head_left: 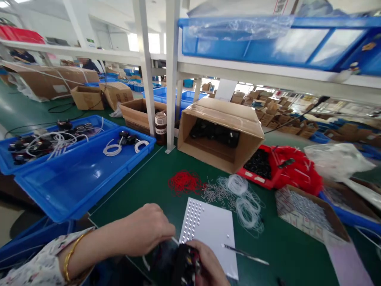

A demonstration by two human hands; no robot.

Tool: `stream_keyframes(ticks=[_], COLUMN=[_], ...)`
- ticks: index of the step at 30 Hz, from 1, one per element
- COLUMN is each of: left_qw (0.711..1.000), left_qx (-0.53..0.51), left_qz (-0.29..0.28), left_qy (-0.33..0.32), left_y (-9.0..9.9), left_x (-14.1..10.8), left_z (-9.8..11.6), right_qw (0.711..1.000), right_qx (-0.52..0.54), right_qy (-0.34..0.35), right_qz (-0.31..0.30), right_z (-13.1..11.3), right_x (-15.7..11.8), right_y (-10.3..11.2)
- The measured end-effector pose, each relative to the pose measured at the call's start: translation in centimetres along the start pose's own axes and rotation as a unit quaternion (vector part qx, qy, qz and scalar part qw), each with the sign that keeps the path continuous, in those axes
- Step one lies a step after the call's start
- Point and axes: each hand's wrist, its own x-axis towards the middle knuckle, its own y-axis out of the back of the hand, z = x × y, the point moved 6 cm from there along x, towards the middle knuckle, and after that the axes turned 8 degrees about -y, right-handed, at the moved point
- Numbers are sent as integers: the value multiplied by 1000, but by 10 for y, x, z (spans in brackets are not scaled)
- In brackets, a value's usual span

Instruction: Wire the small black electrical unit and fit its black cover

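My left hand [149,230] is closed, its fingertips pinching a thin white cord [175,240] beside a dark device. My right hand [210,264] is wrapped round this black device [186,264], whose exact kind I cannot make out. It is partly cut off by the bottom edge. Just beyond the hands lies a white sheet [214,222] with rows of small silver dots. Metal tweezers [245,254] rest across the sheet's right edge. Behind it are a heap of red loops [185,182], small metal pins [218,193] and coils of clear thin tubing [248,210].
Blue trays [80,174] stand at left, with dark parts and white cords. An open cardboard box [220,135] holds black items at the back. To the right are a red bin [258,180] and a carton of small metal parts [309,214]. A shelf [268,73] spans overhead.
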Motion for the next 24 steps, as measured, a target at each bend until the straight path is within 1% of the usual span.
stream_keyframes(ticks=[2,3,5,6,8,9,10,11,13,14,15,18,20,21,22,24], left_qw=[998,997,997,997,992,985,976,963,939,932,931,931,920,914,909,900], left_qx=[63,73,62,39,-43,-98,-161,-223,-316,-338,-343,-321,-326,-335,-344,-358], left_qz=[-2,5,28,49,101,127,144,150,132,123,123,169,205,217,225,239], left_qy=[3,10,34,51,69,59,36,6,-39,-39,-24,46,71,72,70,65], left_y=[-27,-39,-55,-59,-60,-58,-58,-58,-65,-71,-78,-97,-106,-110,-112,-114], left_x=[5,8,14,16,17,17,16,16,17,18,20,26,28,29,29,29], left_z=[-10,-16,-27,-32,-36,-35,-31,-26,-15,-11,-10,-13,-15,-15,-15,-16], right_qw=[998,997,996,995,992,990,989,987,984,983,982,979,973,968,962,948], right_qx=[54,64,44,31,4,-11,-26,-42,-68,-75,-79,-83,-99,-122,-156,-240], right_qy=[-23,-26,-12,-2,17,24,27,28,21,16,12,17,50,74,101,140], right_qz=[18,33,76,97,127,136,144,151,162,168,173,185,203,207,200,154], right_z=[1,0,-6,-9,-16,-19,-21,-23,-24,-23,-22,-19,-25,-30,-37,-52], right_x=[-4,-3,3,6,12,14,15,16,16,16,16,17,13,10,7,1], right_y=[-1,-1,2,5,11,13,15,18,22,25,27,34,39,40,40,33])
